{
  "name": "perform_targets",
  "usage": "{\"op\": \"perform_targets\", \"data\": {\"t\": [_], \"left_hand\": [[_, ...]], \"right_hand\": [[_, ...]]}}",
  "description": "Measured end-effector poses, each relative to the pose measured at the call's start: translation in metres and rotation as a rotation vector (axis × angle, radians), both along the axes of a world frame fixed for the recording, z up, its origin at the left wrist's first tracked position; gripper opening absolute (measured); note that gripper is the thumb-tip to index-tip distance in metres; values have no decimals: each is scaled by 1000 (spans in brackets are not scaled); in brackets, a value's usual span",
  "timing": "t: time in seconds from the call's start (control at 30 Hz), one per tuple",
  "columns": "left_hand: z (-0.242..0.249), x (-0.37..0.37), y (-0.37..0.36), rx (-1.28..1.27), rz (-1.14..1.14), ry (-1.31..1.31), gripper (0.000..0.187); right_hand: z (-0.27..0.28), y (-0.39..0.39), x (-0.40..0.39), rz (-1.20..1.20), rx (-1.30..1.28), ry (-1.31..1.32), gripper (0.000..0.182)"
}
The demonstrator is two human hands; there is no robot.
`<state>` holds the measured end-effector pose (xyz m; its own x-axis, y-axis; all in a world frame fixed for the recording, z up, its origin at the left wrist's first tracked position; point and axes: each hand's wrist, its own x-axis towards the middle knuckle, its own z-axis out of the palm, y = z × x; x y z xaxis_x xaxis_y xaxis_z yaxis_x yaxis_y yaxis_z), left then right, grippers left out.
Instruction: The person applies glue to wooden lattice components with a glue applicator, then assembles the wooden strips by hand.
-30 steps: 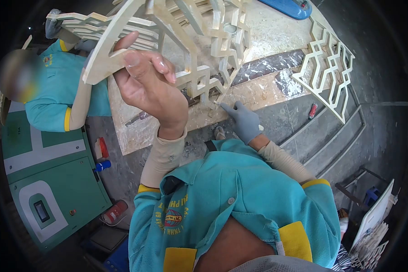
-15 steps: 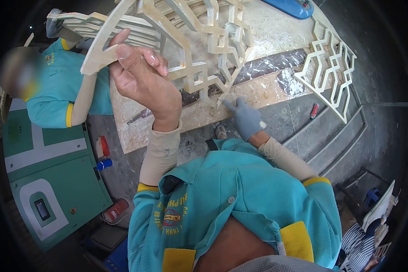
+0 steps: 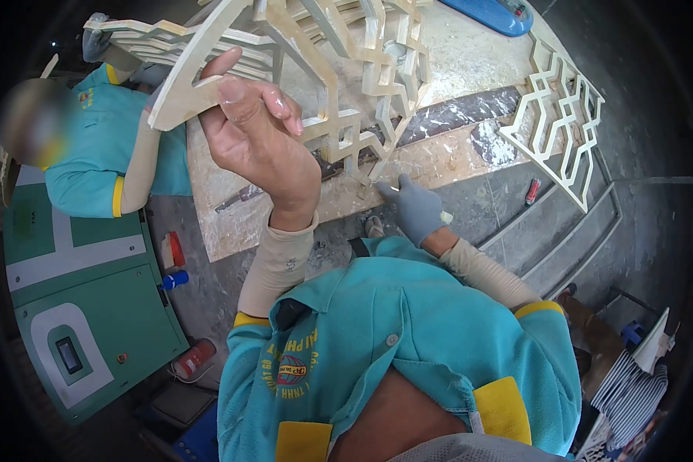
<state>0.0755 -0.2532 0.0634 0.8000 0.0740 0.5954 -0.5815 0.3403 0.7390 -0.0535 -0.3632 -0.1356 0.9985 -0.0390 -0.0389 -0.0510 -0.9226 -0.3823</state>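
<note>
My bare left hand [image 3: 266, 138] grips the solid corner of a pale wooden lattice panel [image 3: 339, 127], thumb and fingers around its edge. The panel is tilted up over the worktable, its cut-out pattern facing me. My right hand [image 3: 417, 208], in a grey glove, is just below the panel's lower corner, by the table's near edge. Its fingers are drawn together around a small pale sliver that I cannot make out. A gap shows between these fingertips and the panel.
The worktable [image 3: 208, 231] is smeared with white. A second lattice panel [image 3: 554, 115] overhangs its right end, above a metal frame [image 3: 516, 219]. A blue tray [image 3: 493, 14] sits at the back. A co-worker [image 3: 108, 146] at left is beside stacked lattices [image 3: 165, 46]. A green cabinet [image 3: 92, 300] stands below.
My left hand and the lattice panel have shifted slightly right and down. My right hand has drawn a little down, away from the panel's lower corner.
</note>
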Motion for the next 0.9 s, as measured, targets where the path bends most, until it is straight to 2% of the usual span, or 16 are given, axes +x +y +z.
{"op": "perform_targets", "data": {"t": [0.07,0.13,0.17,0.27,0.37,0.57,0.63,0.77,0.83,0.9], "left_hand": [[0,0,0,4,-3,-8,40],[0,0,-1,8,-11,-12,41],[-1,0,-1,7,-12,-16,41],[-1,0,-1,11,-18,-20,41],[-2,0,0,17,-25,-21,40],[0,-1,1,16,-20,-25,39],[-1,-2,2,23,-24,-28,39],[1,-1,1,9,-6,-22,39],[0,-1,1,6,6,-12,39],[-1,1,2,13,-2,-21,39]], "right_hand": [[4,-5,4,34,20,49,51],[1,-14,15,-127,63,32,50],[-3,-12,14,-127,62,30,50],[-12,-2,3,-57,7,-24,49],[-11,0,-2,64,37,31,49],[-7,-8,9,-121,13,21,46],[-7,3,4,32,8,90,48],[2,-10,5,75,79,112,48],[-2,-19,13,-158,97,13,45],[-6,-15,12,-181,81,26,44]]}}
